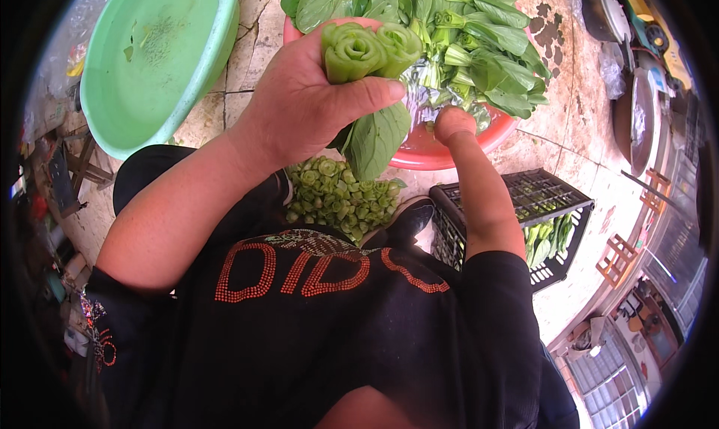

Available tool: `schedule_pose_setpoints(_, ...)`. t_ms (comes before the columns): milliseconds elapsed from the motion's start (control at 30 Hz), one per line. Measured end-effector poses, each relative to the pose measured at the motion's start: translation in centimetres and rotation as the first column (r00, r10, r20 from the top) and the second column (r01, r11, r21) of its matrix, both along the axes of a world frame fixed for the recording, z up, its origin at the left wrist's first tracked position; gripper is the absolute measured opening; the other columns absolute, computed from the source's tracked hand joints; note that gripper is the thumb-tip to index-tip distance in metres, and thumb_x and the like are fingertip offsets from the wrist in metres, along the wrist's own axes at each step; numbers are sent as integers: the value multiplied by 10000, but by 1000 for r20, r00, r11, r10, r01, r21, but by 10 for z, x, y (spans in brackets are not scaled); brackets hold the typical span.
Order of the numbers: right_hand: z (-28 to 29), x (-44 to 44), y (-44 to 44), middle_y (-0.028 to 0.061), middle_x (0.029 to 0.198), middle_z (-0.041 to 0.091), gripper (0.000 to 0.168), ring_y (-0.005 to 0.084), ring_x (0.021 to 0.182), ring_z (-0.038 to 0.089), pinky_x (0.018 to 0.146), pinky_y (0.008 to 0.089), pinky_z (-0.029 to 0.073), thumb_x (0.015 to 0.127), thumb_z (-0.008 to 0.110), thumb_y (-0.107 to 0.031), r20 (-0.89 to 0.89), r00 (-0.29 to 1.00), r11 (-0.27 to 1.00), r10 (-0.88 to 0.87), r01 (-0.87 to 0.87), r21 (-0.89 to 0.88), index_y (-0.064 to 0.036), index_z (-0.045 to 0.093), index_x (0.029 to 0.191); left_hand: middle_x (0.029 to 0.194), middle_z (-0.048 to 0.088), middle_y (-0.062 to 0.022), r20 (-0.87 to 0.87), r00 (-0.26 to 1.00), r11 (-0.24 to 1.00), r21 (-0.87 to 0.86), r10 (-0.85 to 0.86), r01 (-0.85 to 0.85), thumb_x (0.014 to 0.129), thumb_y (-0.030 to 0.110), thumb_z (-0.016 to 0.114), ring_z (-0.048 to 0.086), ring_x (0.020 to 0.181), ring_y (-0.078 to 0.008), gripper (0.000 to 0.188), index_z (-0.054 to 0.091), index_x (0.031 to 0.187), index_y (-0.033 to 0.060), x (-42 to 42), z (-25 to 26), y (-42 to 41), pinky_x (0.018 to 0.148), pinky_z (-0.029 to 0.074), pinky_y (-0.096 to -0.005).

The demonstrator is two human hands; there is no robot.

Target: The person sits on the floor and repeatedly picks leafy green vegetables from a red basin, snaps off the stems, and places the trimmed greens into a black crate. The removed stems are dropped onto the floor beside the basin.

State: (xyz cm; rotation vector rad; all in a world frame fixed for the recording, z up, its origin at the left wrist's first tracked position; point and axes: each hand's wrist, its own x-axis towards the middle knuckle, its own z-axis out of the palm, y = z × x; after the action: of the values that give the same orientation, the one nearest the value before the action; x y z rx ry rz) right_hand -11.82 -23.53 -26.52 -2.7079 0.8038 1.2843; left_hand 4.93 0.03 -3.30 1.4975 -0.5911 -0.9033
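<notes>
My left hand (314,92) is closed around bok choy heads (354,53), their cut stem ends up and a leaf hanging below. Reaching into the red plastic basin (421,156), my right hand (454,123) is at the water beside the greens, its fingers hidden, so whether it holds anything is unclear. More leafy bok choy (494,64) lies in the basin, stems towards its middle, and leaves cover much of the far side. Between my feet, nearer my body than the basin, is a pile of cut bok choy stem ends (342,196).
At the left stands a green plastic basin (163,47) holding water and leaf bits. A black plastic crate (494,196) with greens in it lies at the right, near my shoe (413,218). Pots and small wooden stools (618,260) stand farther right on the tiled floor.
</notes>
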Motion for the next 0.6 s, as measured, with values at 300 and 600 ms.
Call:
schedule_pose_setpoints(300,43,5,20,124,1166,673,441,277,1090,641,905,378,512,800,682,-278,215,919,911,-331,252,326,-37,642,1168,976,667,-87,206,978,998,47,23,-34,781,213,699,623,918,-207,447,560,1159,17,9,-20,2,885,475,-339)
schedule_pose_setpoints(600,117,27,66,-74,595,519,171,22,470,417,434,190,331,816,721,-9,114,90,112,-989,-29,993,-57,617,942,1025,652,-56,463,885,948,255,51,-188,853,80,682,606,932,-114,433,471,1223,4,9,-54,1,852,494,-288)
